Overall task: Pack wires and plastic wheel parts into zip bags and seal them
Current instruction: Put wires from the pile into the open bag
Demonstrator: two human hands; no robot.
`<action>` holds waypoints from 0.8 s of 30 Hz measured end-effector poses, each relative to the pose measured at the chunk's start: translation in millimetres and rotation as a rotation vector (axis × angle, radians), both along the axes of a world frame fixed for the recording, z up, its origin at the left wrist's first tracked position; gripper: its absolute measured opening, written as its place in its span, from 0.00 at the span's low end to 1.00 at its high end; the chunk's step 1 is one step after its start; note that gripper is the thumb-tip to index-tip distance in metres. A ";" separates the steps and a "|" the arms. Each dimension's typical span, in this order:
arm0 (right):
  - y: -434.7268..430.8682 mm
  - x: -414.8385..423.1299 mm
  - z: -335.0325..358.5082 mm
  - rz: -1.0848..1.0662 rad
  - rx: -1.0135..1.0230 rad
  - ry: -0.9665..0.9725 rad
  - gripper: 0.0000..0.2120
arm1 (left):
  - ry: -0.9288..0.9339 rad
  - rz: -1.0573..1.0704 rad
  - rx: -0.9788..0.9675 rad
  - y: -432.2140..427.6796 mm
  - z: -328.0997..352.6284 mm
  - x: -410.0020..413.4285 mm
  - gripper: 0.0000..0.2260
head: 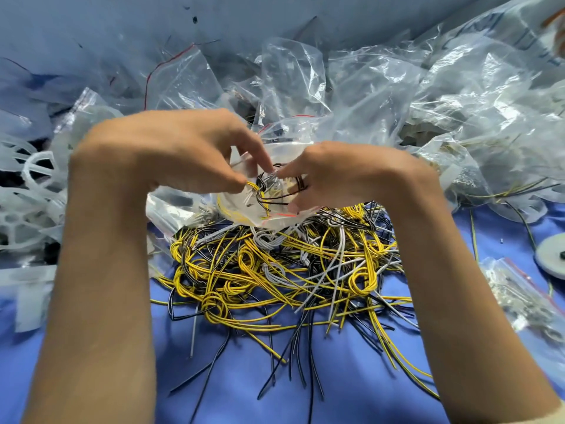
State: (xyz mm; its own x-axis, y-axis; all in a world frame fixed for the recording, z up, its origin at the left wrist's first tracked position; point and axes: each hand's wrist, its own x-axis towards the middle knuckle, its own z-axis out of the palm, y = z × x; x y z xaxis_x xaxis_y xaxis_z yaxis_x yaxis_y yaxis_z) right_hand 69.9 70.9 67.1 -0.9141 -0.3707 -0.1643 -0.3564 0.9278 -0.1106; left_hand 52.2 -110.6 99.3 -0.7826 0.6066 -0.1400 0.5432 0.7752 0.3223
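Note:
A small clear zip bag (269, 209) with a red seal line hangs above the wire pile, held between both hands. Yellow, black and white wires show inside it. My left hand (189, 151) pinches the bag's upper edge with thumb and fingertips. My right hand (339, 175) pinches the same edge from the right, fingertips nearly meeting the left ones. Below lies a tangled pile of yellow, black and white wires (281, 280) on the blue table (244, 393). Translucent plastic wheel parts (33, 191) lie heaped at the left.
Crumpled clear zip bags (428, 96) fill the back and right of the table. A filled small bag (519, 298) lies at the right edge, beside a white disc (550, 255). White plastic strips (27, 295) lie at the left.

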 end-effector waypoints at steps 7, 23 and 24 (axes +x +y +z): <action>1.7 -0.9 4.0 -0.013 -0.518 -0.013 0.24 | 0.162 0.204 0.539 26.0 -5.9 -5.2 0.13; 70.4 -23.5 -9.3 -0.578 -0.498 0.018 0.15 | 0.030 0.215 0.551 15.9 -36.7 -35.0 0.18; 75.9 -24.3 -11.3 -0.628 -0.537 -0.005 0.16 | -0.024 0.231 0.400 12.4 -45.8 -39.9 0.21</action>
